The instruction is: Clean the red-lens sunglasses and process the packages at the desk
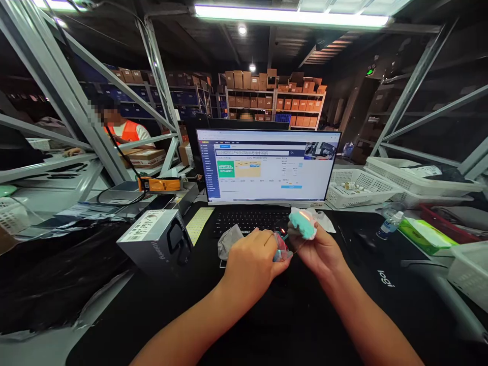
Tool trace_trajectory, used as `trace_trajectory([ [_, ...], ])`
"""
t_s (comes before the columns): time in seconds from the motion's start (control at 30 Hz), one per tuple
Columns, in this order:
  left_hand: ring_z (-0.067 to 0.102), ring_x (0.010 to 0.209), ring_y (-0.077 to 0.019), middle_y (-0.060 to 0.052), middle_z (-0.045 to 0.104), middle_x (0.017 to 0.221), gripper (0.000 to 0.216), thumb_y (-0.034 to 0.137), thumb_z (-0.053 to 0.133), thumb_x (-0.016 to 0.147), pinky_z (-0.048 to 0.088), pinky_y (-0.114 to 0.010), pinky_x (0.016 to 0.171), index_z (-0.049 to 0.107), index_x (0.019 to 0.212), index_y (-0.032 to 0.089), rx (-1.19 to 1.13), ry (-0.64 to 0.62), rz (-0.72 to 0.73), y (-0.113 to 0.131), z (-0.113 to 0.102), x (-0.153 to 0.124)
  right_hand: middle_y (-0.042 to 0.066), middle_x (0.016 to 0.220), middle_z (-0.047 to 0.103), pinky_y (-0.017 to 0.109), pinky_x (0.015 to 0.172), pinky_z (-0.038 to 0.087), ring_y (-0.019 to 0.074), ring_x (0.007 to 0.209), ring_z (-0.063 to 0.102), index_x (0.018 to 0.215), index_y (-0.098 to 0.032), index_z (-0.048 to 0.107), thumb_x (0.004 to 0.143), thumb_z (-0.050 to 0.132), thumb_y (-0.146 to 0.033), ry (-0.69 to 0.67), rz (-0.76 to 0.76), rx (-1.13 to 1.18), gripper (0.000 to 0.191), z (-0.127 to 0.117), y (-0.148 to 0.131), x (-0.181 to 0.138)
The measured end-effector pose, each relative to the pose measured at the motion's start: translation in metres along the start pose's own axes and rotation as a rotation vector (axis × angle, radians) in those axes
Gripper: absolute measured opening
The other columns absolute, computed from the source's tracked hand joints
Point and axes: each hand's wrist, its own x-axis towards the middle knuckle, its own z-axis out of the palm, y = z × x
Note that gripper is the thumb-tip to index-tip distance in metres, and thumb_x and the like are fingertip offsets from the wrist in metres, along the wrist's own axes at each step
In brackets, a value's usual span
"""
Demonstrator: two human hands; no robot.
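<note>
My left hand (253, 259) is closed round a small pink and blue hand scanner (281, 248) that glows red at its tip. My right hand (318, 249) holds a small teal packet (303, 223) up in front of the scanner, with a red light streak across it. Both hands hover above a black desk mat (381, 300), just in front of a black keyboard (249, 219) and a lit monitor (267, 165).
A grey boxed product (152, 239) and black plastic bags (49, 279) lie at the left. White baskets (358, 188), a small bottle (389, 223) and a green pack (423, 235) sit at the right. A person in an orange vest (125, 132) works behind the left racking.
</note>
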Motion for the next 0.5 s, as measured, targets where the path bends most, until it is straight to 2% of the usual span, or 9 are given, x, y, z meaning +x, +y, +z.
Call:
trace_trajectory([
  [0.07,0.064,0.069,-0.0211,-0.001,0.065,0.073,0.021,0.031,0.073,0.085,0.052,-0.033,0.064,0.058,0.076,0.02,0.015,-0.007,-0.005,-0.001,-0.001,0.001,-0.004,0.071,0.065,0.021,0.061,0.051,0.009,0.061,0.055,0.079,-0.023,0.066,0.047,0.096,-0.026,-0.013,0.013,-0.006,0.044,-0.001,0.0,0.0],
  [0.2,0.066,0.072,-0.0213,-0.002,0.067,0.076,0.017,0.031,0.064,0.092,0.049,-0.033,0.063,0.059,0.079,0.02,0.036,-0.002,0.019,-0.005,-0.005,0.002,-0.006,0.065,0.061,0.02,0.056,0.047,0.0075,0.056,0.051,0.073,-0.021,0.061,0.046,0.095,-0.02,-0.148,0.085,-0.13,0.043,-0.004,0.005,-0.001],
  [0.37,0.065,0.069,-0.0216,-0.001,0.066,0.074,0.021,0.032,0.053,0.099,0.04,-0.033,0.059,0.06,0.082,0.021,0.059,0.055,0.101,-0.013,-0.005,0.004,-0.005,0.073,0.064,0.02,0.057,0.046,0.0086,0.061,0.055,0.077,-0.022,0.06,0.045,0.095,-0.028,-0.076,0.009,-0.014,0.048,-0.013,-0.002,0.012],
  [0.43,0.063,0.068,-0.021,-0.002,0.066,0.077,0.024,0.037,0.053,0.1,0.037,-0.032,0.057,0.061,0.085,0.021,0.054,0.079,0.076,-0.018,-0.004,0.003,-0.005,0.074,0.065,0.021,0.06,0.048,0.0094,0.062,0.057,0.082,-0.022,0.061,0.049,0.092,-0.028,-0.123,0.039,-0.133,0.046,-0.019,-0.011,0.017],
  [0.5,0.063,0.073,-0.0225,-0.003,0.068,0.084,0.025,0.043,0.057,0.098,0.035,-0.03,0.057,0.063,0.087,0.021,-0.039,0.14,0.009,-0.027,-0.003,0.002,-0.005,0.071,0.065,0.023,0.062,0.05,0.0101,0.062,0.06,0.082,-0.02,0.062,0.056,0.084,-0.022,-0.233,0.086,-0.481,0.034,-0.027,-0.027,0.018],
])
